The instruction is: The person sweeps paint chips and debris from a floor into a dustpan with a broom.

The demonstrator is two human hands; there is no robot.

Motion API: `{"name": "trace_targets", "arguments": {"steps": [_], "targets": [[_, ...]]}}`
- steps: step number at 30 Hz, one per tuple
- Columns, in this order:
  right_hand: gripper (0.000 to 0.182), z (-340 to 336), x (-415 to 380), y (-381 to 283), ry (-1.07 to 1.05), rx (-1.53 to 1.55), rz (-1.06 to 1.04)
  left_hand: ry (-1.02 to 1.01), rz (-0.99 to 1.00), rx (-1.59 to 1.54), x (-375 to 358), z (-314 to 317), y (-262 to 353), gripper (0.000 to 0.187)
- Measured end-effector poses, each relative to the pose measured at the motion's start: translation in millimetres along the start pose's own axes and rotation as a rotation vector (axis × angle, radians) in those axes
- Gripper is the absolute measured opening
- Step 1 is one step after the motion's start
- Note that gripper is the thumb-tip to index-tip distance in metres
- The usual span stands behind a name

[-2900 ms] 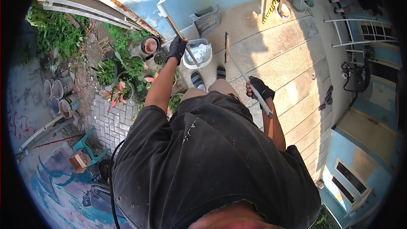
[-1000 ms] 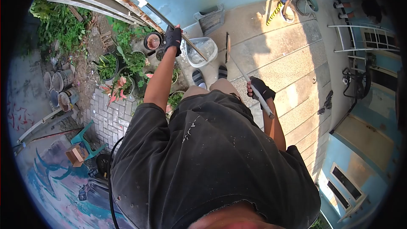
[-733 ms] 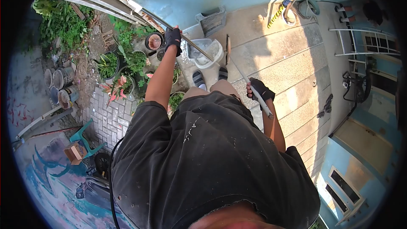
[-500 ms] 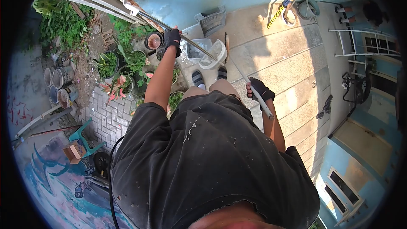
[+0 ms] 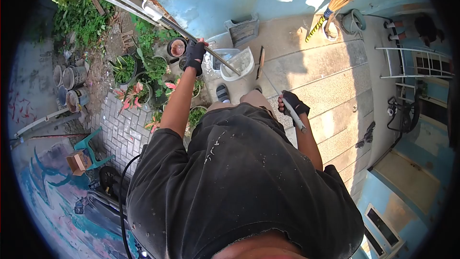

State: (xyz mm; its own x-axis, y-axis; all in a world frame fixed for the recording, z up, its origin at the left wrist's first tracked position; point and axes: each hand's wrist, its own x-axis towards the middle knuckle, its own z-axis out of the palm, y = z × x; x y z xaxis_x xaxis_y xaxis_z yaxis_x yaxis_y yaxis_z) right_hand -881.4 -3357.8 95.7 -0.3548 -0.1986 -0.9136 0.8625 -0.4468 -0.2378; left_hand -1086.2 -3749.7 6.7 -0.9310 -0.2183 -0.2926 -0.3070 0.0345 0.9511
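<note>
My left hand (image 5: 195, 55), in a black fingerless glove, is closed around a long metal pole (image 5: 221, 59) that slants from the upper left down toward a white tub (image 5: 246, 70). In my right hand (image 5: 293, 104), also gloved, is a grey handle (image 5: 293, 111); a thin rod runs from it up toward the tub. Whether the pole and the handle are joined cannot be made out. The tub stands just ahead of my feet, beside a clear plastic bin (image 5: 216, 56).
Potted plants (image 5: 125, 69) and stacked buckets (image 5: 74, 76) stand on the left. A grey tray (image 5: 242, 29) leans by the blue wall. At the upper right are a straw broom (image 5: 330, 12), a grey bucket (image 5: 353, 22) and a person (image 5: 428, 29).
The pole's lower end has shifted slightly within the tub area. The grey handle has moved a little to the left with my right hand. The view has shifted slightly.
</note>
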Motion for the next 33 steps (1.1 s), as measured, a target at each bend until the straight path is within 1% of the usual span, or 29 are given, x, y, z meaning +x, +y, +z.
{"name": "trace_targets", "arguments": {"steps": [3,5,7,9,12,15,18,20,21,23,25,27,28,29,31,33], "targets": [[0.014,-12,5,-11,0.046,-0.088,0.001,-0.012,0.035,0.021,-31,5,16,0.034],[0.014,-26,3,-17,0.026,-0.083,0.010,-0.005,0.109,0.089,-41,12,13,0.033],[0.014,-37,0,-30,-0.011,-0.071,0.021,0.021,0.134,0.140,-54,22,14,0.031],[0.014,-46,-7,-43,-0.031,-0.121,0.025,0.050,0.162,0.194,-67,31,17,0.028],[0.013,-71,-9,-57,-0.067,-0.142,0.058,0.009,0.186,0.067,-88,43,8,0.020],[0.012,-98,-3,-67,-0.092,-0.120,0.085,0.047,0.129,-0.008,-115,56,12,0.018],[0.011,-114,2,-75,-0.084,-0.120,0.121,0.056,0.149,-0.023,-136,63,-4,0.015],[0.012,-121,5,-79,-0.065,-0.169,0.127,0.076,0.113,-0.078,-152,70,-15,0.009],[0.012,-123,7,-81,-0.046,-0.211,0.126,0.085,0.106,-0.076,-160,71,-19,0.009],[0.013,-131,15,-81,-0.083,-0.222,0.138,0.082,0.102,-0.129,-179,72,-20,0.005],[0.013,-133,22,-81,-0.109,-0.159,0.158,0.111,0.097,-0.132,-194,75,-21,0.004],[0.014,-131,27,-80,-0.115,-0.139,0.168,0.060,0.147,-0.232,-206,76,-25,0.005],[0.014,-128,28,-79,-0.124,-0.103,0.175,0.063,0.151,-0.094,-214,77,-14,0.009],[0.014,-125,29,-77,-0.133,-0.066,0.181,0.065,0.147,-0.091,-220,76,-11,0.009],[0.014,-122,34,-73,-0.129,-0.055,0.171,0.098,0.096,0.158,-226,74,-8,0.013],[0.014,-121,41,-67,-0.174,-0.025,0.223,0.092,0.099,0.167,-228,66,-14,0.013]]}}
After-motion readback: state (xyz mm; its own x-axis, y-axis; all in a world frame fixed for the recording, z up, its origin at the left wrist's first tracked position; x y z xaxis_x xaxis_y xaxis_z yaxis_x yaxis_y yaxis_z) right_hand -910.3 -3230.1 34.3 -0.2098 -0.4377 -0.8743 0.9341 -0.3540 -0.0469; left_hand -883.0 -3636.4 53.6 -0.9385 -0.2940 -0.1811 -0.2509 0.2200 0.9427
